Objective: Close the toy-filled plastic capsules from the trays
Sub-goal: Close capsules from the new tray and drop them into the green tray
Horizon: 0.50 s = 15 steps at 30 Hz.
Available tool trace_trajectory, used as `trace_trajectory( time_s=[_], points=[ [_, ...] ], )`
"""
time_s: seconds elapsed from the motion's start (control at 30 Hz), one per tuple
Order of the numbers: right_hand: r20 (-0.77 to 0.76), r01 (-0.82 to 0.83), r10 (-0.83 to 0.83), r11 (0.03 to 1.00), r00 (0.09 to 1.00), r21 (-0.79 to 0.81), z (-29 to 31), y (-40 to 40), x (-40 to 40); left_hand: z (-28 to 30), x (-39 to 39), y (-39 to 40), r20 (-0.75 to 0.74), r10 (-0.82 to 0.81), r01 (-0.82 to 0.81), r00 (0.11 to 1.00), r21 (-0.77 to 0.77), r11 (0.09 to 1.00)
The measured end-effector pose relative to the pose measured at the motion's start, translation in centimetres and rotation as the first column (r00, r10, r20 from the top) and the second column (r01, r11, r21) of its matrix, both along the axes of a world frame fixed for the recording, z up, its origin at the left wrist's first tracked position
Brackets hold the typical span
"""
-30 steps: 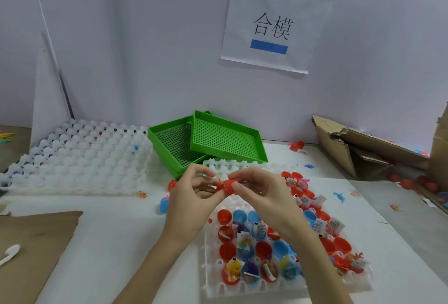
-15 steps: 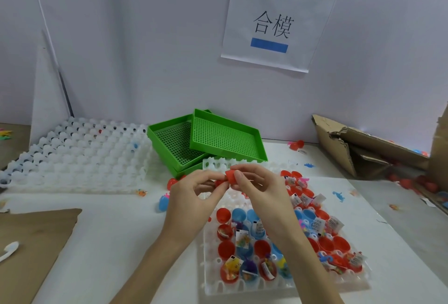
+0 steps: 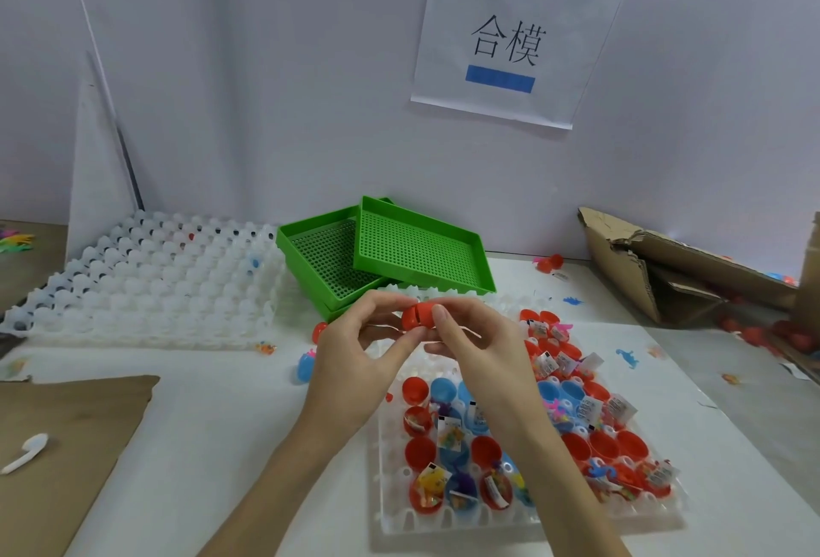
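Red plastic, the capsule [image 3: 417, 317] sits pinched between both hands above the far edge of the clear tray [image 3: 523, 516], with the left hand [image 3: 359, 361] curling thumb and fingers round its left half and the right hand [image 3: 470, 348] gripping the right half, thumb on top. A dark seam shows on it, so I judge the halves not fully pressed home. Uneven squeezing could skew the halves so they fail to snap, or the capsule could pop from the fingertips and roll across the desk [image 3: 213, 423] (a loose blue capsule [image 3: 305, 366] already lies there). The clear tray at the desk's near right holds open red and blue halves, many with toys and paper slips. Two green mesh trays [image 3: 421, 246] at the far edge look empty; so does the white cell tray [image 3: 146, 281] at far left.
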State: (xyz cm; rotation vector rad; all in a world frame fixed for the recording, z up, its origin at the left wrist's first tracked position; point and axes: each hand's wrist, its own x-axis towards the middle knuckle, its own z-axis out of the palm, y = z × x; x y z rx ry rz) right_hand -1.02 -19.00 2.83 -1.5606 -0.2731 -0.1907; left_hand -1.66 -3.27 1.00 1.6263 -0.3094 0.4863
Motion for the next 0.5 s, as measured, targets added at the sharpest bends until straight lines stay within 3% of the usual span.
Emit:
trace_trajectory(
  time_s=[0.5],
  points=[
    [0.160, 0.025, -0.012, 0.996, 0.987, -0.082, -0.70, 0.05, 0.27, 0.00, -0.12, 0.05, 0.064, 0.065, -0.060, 0.996, -0.068, 0.996]
  ],
)
